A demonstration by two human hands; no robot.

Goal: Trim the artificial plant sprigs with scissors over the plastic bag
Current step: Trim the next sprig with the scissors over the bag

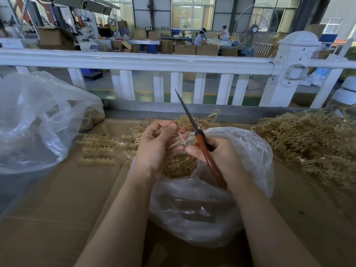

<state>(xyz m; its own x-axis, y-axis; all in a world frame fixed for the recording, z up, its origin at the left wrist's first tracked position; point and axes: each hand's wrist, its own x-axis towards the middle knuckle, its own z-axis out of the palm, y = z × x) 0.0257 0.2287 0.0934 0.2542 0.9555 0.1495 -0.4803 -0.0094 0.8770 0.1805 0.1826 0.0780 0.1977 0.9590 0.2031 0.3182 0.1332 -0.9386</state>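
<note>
Two hands, frame centre, over plastic bag (pixel 240 151). Left hand (pixel 156 145) pinches sprig (pixel 178 140); right hand (pixel 217 157) grips scissors (pixel 202 147), blades together, pointing up. Risk: nicked left fingertips; trimmings missing the bag onto cardboard (pixel 57 209).

I see matt brown cardboard covering the tabletop (pixel 57 199), smooth and dull. The plastic bag (pixel 202 209) near me is thin clear film, crinkled and glossy where light catches its folds; a larger bag (pixel 28 122) on the left is the same shiny film. The scissors (pixel 194 130) show a dark, dull metal blade and smooth reddish-brown handles with a slight sheen. The sprigs (pixel 308 139) heaped on the right look like tan moulded plastic, rough and bristly. The far railing (pixel 134 60) is glossy white.
</note>
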